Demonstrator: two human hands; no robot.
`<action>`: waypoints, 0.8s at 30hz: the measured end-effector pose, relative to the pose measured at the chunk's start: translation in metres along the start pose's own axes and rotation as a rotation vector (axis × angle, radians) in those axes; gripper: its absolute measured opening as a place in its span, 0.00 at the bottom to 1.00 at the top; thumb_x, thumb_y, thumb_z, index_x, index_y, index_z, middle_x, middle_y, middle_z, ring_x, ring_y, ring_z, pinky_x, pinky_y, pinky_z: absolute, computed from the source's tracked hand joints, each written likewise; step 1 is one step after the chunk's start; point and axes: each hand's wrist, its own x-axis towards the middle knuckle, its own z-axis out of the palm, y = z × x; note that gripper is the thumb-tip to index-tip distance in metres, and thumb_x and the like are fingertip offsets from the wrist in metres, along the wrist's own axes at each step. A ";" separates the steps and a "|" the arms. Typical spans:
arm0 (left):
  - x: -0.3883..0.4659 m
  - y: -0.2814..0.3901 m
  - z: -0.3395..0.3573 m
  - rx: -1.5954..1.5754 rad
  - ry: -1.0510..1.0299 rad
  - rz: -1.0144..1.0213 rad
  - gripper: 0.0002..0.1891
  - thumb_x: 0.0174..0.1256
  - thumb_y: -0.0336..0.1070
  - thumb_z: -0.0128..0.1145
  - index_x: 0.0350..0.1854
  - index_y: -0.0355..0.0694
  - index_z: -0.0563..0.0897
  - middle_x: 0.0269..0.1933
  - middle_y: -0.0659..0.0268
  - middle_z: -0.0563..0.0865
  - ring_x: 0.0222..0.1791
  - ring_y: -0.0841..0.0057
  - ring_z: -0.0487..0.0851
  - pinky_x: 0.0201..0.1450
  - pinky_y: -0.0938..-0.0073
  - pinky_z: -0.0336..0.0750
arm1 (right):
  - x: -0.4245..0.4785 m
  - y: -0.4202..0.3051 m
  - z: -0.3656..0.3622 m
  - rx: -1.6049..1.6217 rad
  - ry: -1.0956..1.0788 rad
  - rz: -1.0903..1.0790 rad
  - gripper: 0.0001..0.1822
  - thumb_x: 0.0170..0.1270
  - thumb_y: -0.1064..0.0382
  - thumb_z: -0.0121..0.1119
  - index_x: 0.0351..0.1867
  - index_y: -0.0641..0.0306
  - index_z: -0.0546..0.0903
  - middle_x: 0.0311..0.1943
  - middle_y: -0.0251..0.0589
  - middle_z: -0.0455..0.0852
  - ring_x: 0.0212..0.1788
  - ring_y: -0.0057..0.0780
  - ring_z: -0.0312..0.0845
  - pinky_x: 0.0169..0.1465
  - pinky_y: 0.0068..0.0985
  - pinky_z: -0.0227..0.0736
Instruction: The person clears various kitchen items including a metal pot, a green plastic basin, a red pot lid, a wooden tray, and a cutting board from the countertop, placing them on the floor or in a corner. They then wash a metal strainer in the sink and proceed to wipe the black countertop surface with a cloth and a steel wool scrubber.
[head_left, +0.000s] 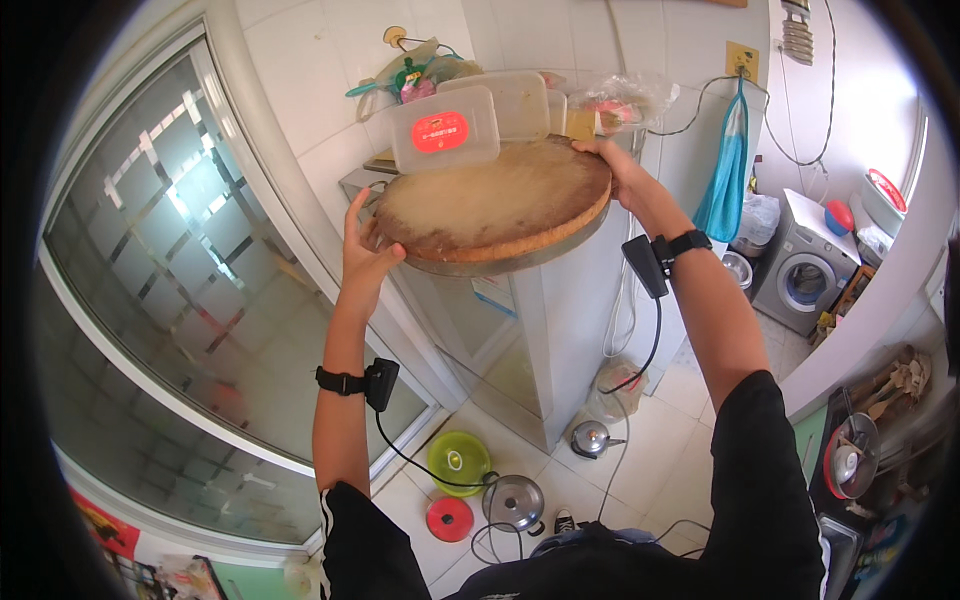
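A thick round wooden chopping board (495, 199) with a metal band round its edge is held between my two hands at the top of a tall grey refrigerator (577, 330). My left hand (367, 240) grips its left rim, the thumb on the near edge. Around the right rim my right hand (615, 169) is closed, fingers over the top face. Behind the board stand a clear plastic container (446, 129) with a red label and a larger plastic container (517, 101). The board hides part of the refrigerator's top.
Plastic bags (630, 101) lie behind on the right. A frosted glass sliding door (187, 247) stands at left. On the floor are a green basin (459, 463), a red lid (450, 519), a lidded pot (514, 504) and a small pot (590, 439). Cables trail near my feet.
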 end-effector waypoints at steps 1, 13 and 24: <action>0.005 -0.001 0.001 0.004 -0.009 -0.010 0.60 0.40 0.62 0.77 0.75 0.48 0.57 0.63 0.61 0.76 0.66 0.70 0.71 0.66 0.67 0.66 | 0.007 0.001 -0.005 0.025 -0.003 -0.009 0.20 0.55 0.50 0.65 0.41 0.63 0.81 0.30 0.37 0.84 0.25 0.27 0.79 0.28 0.23 0.71; 0.024 -0.041 -0.012 -0.002 0.019 -0.021 0.51 0.48 0.55 0.76 0.73 0.48 0.60 0.67 0.56 0.72 0.69 0.65 0.67 0.69 0.61 0.63 | 0.006 0.003 -0.020 -0.138 0.108 0.041 0.30 0.62 0.38 0.54 0.46 0.67 0.78 0.35 0.43 0.82 0.29 0.29 0.76 0.32 0.29 0.74; -0.112 -0.131 -0.026 -0.248 0.370 -0.143 0.16 0.74 0.48 0.50 0.47 0.38 0.75 0.37 0.68 0.78 0.38 0.76 0.78 0.43 0.69 0.76 | -0.217 0.203 -0.181 -0.841 0.191 0.018 0.15 0.68 0.53 0.55 0.36 0.64 0.78 0.25 0.42 0.84 0.20 0.31 0.80 0.29 0.31 0.76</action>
